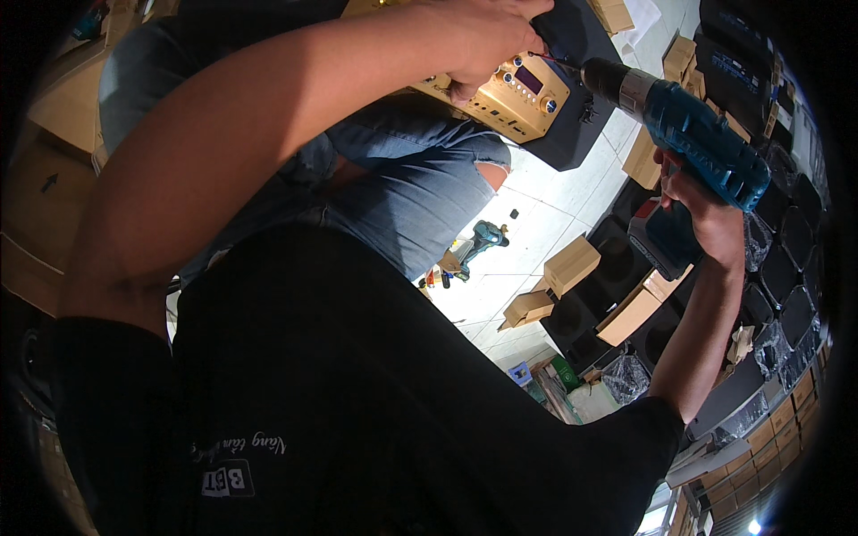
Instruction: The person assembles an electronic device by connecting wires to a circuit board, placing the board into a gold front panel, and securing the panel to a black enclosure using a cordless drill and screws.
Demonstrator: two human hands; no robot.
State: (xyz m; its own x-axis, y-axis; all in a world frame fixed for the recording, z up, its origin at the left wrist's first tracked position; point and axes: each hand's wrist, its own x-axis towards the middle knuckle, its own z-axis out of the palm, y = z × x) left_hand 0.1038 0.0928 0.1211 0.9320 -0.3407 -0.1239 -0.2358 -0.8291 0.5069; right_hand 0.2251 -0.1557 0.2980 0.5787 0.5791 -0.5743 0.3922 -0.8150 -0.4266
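Observation:
My right hand (715,219) grips the handle of a teal and black cordless drill (706,147). The drill's long thin bit points left, its tip close to the fingers of my left hand (490,43). That hand lies spread over a gold control panel (534,123) with knobs and a small dark display. Whether its fingers touch the bit or a screw is too small to tell. The panel rests on a black cabinet-like piece (572,147) by my knees. Small dark pieces, apparently screws (587,115), sit in a cluster on the black surface.
A second teal power tool (483,238) lies on the white tiled floor (509,290) beside small hand tools. Small cardboard boxes (572,264) and black speaker-like cabinets stand to the right. A large carton (45,192) is at the left.

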